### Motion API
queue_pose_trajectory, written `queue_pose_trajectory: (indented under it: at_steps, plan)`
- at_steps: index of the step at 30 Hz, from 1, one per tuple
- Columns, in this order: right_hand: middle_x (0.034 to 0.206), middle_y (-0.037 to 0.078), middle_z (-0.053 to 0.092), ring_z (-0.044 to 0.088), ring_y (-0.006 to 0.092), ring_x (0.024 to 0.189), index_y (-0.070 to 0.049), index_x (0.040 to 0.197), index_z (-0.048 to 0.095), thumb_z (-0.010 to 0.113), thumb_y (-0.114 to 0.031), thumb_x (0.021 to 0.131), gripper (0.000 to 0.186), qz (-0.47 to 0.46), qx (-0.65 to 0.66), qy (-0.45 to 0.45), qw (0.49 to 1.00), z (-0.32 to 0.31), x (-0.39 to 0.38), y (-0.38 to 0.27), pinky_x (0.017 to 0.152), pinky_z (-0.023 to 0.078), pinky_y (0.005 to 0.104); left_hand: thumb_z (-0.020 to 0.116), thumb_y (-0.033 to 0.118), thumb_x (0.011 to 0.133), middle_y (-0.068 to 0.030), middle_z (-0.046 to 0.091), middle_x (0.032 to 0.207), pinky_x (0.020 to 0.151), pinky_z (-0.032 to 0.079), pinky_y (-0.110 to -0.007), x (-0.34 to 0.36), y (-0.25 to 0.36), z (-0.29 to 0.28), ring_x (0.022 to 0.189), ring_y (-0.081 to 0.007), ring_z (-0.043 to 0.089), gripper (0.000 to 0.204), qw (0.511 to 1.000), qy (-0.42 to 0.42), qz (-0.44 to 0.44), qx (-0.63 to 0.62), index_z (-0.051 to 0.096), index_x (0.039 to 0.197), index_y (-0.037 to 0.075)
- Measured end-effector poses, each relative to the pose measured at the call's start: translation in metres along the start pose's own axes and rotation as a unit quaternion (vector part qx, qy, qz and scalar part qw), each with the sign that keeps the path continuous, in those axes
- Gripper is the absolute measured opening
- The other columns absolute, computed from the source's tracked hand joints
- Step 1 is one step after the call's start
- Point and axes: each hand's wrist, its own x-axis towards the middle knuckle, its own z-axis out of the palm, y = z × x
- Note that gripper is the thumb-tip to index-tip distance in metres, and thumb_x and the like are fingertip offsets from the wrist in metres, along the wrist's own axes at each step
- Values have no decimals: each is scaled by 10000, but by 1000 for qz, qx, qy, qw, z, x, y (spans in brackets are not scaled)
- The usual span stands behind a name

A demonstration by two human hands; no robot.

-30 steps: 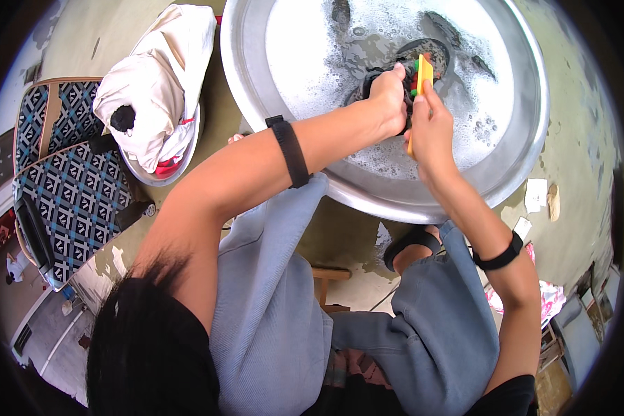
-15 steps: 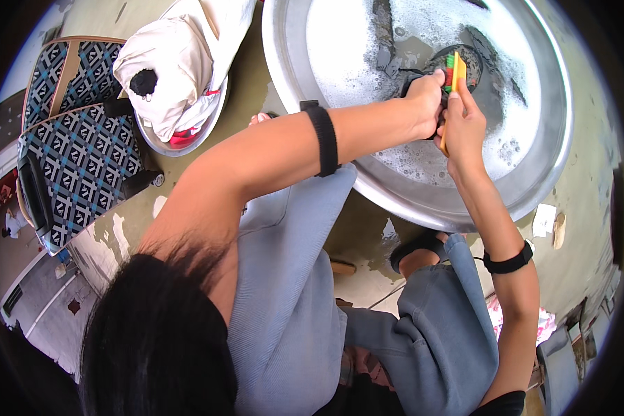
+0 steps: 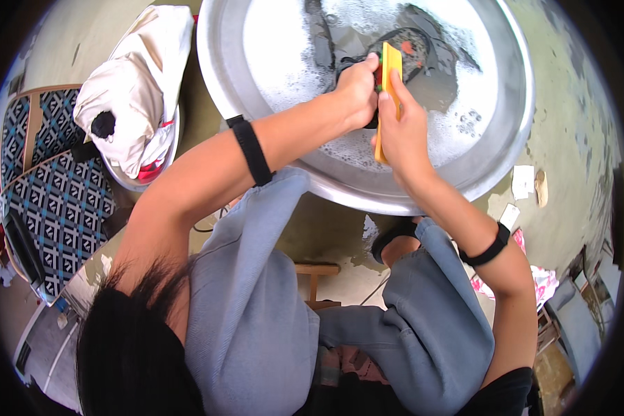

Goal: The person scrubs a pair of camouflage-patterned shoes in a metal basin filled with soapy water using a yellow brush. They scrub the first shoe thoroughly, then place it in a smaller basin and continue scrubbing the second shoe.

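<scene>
Both hands work over the soapy basin (image 3: 506, 159): the left hand (image 3: 357, 93) clenches a dark garment (image 3: 412, 52) just beyond its knuckles, the right hand (image 3: 402, 132) grasps a yellow brush (image 3: 388, 76) against it. Wet suds could let the brush slip, I judge, or splash over the near rim.

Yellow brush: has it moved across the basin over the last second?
No, not noticeably. The yellow brush in the right hand stays just right of the metal basin's middle, beside the left hand gripping the dark item; only the camera shifted.
</scene>
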Motion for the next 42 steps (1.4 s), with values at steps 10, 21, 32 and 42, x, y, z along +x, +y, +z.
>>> queue_pose_trajectory:
  at_steps: [10, 21, 32, 42]
  plan:
    - [820, 213, 716, 709, 260, 621, 4, 1627, 382, 489, -204, 1091, 585, -66, 2, 63, 996, -11, 24, 3, 589, 574, 403, 367, 491, 1152, -156, 659, 1152, 892, 529, -487, -10, 6, 2, 987, -289, 618, 495, 995, -21, -85, 54, 629, 1283, 92]
    - [1036, 231, 749, 736, 233, 660, -15, 1564, 500, 502, -179, 1062, 527, -97, 21, 92, 991, -25, 80, 53, 629, 606, 389, 314, 326, 1188, -186, 621, 1425, 1223, 434, -449, 2, 11, -13, 1344, -297, 589, 461, 994, -90, 29, -59, 504, 1433, -16]
    - [1071, 204, 738, 725, 254, 772, -66, 1548, 492, 469, -233, 1101, 478, 30, 30, 167, 985, -53, 75, 77, 741, 603, 432, 295, 350, 1189, -185, 601, 1452, 1254, 415, -478, 11, 18, -18, 1332, -322, 589, 483, 993, -42, 33, -106, 469, 1465, -6]
    - [1027, 344, 732, 740, 485, 961, -11, 1553, 501, 470, -201, 1064, 526, -48, -84, 77, 992, -5, 38, 13, 929, 557, 572, 374, 494, 1157, -238, 605, 1377, 1192, 402, -534, -1, 9, -13, 1326, -367, 561, 571, 998, -14, -52, 14, 507, 1438, 15]
